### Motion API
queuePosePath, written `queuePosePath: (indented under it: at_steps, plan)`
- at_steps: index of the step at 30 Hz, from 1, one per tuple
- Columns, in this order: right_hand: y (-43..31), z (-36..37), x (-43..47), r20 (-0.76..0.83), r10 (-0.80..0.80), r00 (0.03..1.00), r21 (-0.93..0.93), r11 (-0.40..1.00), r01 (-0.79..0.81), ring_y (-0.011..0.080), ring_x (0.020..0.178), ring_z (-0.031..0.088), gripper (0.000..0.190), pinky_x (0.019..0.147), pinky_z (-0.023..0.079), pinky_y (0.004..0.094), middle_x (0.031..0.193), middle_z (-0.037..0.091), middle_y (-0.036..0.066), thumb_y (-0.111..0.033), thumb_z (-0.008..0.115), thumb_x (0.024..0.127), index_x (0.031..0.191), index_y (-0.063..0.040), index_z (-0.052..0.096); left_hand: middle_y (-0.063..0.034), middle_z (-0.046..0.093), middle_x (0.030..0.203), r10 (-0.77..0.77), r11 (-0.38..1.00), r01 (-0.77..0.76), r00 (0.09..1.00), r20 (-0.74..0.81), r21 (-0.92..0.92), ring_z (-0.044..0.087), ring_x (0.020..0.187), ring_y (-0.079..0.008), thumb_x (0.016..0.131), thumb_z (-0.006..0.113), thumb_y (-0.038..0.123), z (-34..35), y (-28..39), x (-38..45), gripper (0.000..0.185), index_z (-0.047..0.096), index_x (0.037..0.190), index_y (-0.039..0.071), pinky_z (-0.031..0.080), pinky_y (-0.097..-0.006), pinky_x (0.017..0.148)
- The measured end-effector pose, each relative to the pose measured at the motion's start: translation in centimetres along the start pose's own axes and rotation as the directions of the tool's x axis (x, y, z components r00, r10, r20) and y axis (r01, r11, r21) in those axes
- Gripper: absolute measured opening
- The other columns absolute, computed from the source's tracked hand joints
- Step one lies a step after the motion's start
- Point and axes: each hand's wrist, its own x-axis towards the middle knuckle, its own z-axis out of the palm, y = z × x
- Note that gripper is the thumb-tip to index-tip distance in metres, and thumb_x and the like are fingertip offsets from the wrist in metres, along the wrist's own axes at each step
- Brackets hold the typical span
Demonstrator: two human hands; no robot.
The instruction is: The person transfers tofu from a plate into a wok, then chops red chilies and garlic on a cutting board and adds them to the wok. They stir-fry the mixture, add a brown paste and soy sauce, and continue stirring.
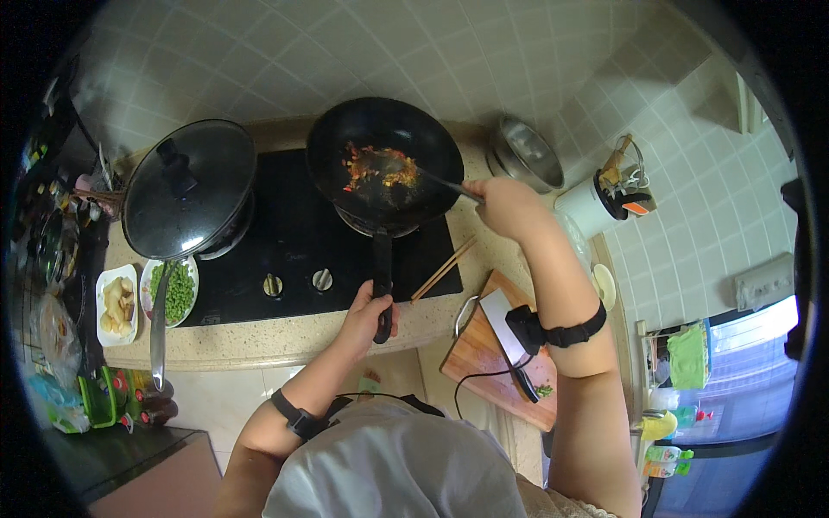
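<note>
A black wok [388, 123] sits on the right burner of the black glass cooktop [291, 226]. My left hand [368, 320] is closed around the wok's black handle [382, 259]. My right hand [511, 204] grips the handle of a metal cooking utensil [447, 183]; its head is in the wok, among chopped red and yellow bits of food [382, 168], and cannot be made out clearly. Two wooden chopsticks [443, 269] lie at the cooktop's right edge, between my two hands.
Left, a lidded pan [194, 188], a bowl of chopped green vegetable [175, 291] with a metal utensil over it, and a plate of pale pieces [118, 307]. Right, a wooden cutting board [476, 349] bearing a cleaver [505, 324], steel bowls [528, 152] and a white utensil holder [589, 207].
</note>
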Motion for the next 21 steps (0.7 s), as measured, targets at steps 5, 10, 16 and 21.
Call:
queuePosePath:
  at_steps: [5,10,16,21]
  plan:
    - [7.0,-1.6,5.0,0.264,0.174,0.949,-0.23,0.967,-0.114,0.0214,0.063,0.064,0.026,0.062,0.051,0.0342,0.081,0.065,0.017,-0.019,0.053,0.08,0.098,-0.006,0.066,-0.0083,0.054,0.066,-0.021,1.0,0.021,1.0,0.006,0.008,0.053,0.05,-0.0188,0.09,0.044,0.012,0.0,0.2,0.0,0.013,0.039,0.102,0.01,0.044,-0.0292,0.048]
    - [7.5,0.7,8.0,0.386,0.203,0.9,0.611,0.675,-0.414,0.0125,0.05,0.052,0.02,0.043,0.041,0.0298,0.059,0.053,0.002,-0.021,0.054,0.086,0.075,-0.006,0.06,-0.0084,0.054,0.066,-0.023,1.0,0.023,1.0,-0.009,-0.01,0.052,0.05,-0.0186,0.09,0.044,0.012,0.0,0.1,-0.1,0.014,0.039,0.103,0.01,0.044,-0.0295,0.049]
    - [3.8,2.0,10.7,0.312,0.031,0.95,0.624,0.747,-0.229,0.0133,0.055,0.054,0.016,0.046,0.042,0.0291,0.07,0.059,0.004,-0.019,0.056,0.085,0.089,-0.006,0.064,-0.0082,0.053,0.066,-0.015,1.0,0.015,0.999,0.035,-0.013,0.052,0.051,-0.0191,0.089,0.044,0.012,-0.2,0.1,0.1,0.015,0.039,0.103,0.011,0.045,-0.0299,0.05]
    - [6.4,-2.4,8.9,0.202,0.127,0.971,0.294,0.938,-0.183,0.0146,0.058,0.058,0.023,0.048,0.045,0.0305,0.077,0.064,0.008,-0.02,0.06,0.082,0.1,-0.006,0.065,-0.0078,0.053,0.067,-0.036,0.999,0.036,0.999,0.01,-0.01,0.053,0.051,-0.0189,0.09,0.044,0.012,-0.5,-0.1,0.1,0.014,0.039,0.103,0.01,0.045,-0.0298,0.049]
